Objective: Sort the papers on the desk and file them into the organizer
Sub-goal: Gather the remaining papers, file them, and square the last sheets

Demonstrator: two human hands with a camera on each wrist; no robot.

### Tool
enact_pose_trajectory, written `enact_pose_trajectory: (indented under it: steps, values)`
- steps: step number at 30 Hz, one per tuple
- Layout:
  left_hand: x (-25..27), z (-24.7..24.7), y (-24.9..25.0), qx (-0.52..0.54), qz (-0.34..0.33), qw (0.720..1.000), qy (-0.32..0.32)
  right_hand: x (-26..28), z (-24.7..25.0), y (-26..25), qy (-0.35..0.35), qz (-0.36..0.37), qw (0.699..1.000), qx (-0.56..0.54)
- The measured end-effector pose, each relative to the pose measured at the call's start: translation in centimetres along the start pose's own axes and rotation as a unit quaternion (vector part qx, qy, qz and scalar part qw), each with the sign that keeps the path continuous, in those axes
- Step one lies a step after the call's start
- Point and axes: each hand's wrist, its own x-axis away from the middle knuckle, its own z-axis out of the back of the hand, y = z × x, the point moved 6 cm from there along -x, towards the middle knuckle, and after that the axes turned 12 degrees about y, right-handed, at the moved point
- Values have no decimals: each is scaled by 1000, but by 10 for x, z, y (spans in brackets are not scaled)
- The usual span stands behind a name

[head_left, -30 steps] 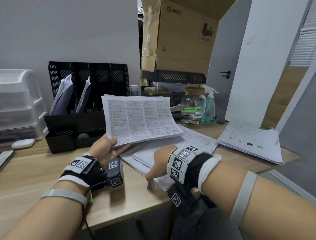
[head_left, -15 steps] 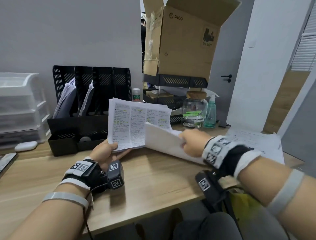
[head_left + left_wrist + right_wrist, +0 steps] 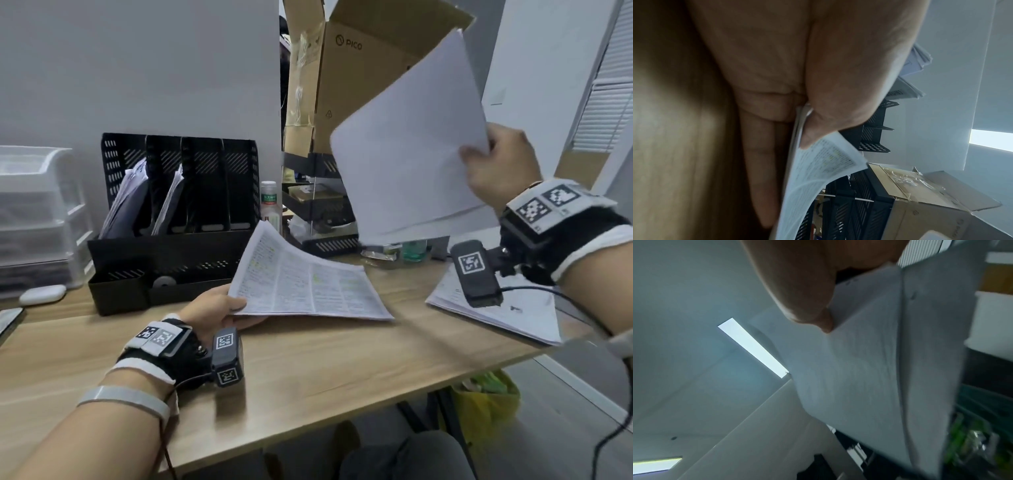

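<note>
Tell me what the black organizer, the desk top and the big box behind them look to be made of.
Organizer: looks like matte black plastic or coated metal; slotted, perforated walls, hard to tell which.
Desk top: light wood or wood-look laminate; straight grain lines, low sheen.
Box: brown cardboard; open flaps, clear tape along the edge, printed logo.

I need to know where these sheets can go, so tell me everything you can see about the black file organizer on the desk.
The black file organizer stands upright on the wooden desk against the wall, likely plastic with slotted perforated walls. It has several vertical slots; the two on the left hold leaning papers, the others look empty. A low front tray holds a small round item. Neither hand touches it.
</note>
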Motion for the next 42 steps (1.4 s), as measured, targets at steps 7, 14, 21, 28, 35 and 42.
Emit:
enact_pose_trajectory:
  steps: [7, 14, 21, 28, 35, 42]
  values:
    - [4, -7, -5, -40, 22, 997, -55, 80, -91, 6, -318, 25, 937, -139]
    - [1, 4, -2, -11, 39, 999, -29, 146, -121, 62, -515, 28, 856, -20]
    - [1, -13, 5, -150, 40, 984, -88, 153, -126, 70, -554, 21, 832, 0]
    - [-5, -18, 12, -297, -14, 953, -65, 133, -142, 95, -501, -9, 860, 94]
    - [0, -24, 20, -149, -110, 981, -59, 134, -129, 146, -393, -356, 847, 19]
    - [5, -26, 40, -65, -187, 979, -48, 130, -135, 102, -346, -489, 723, -344]
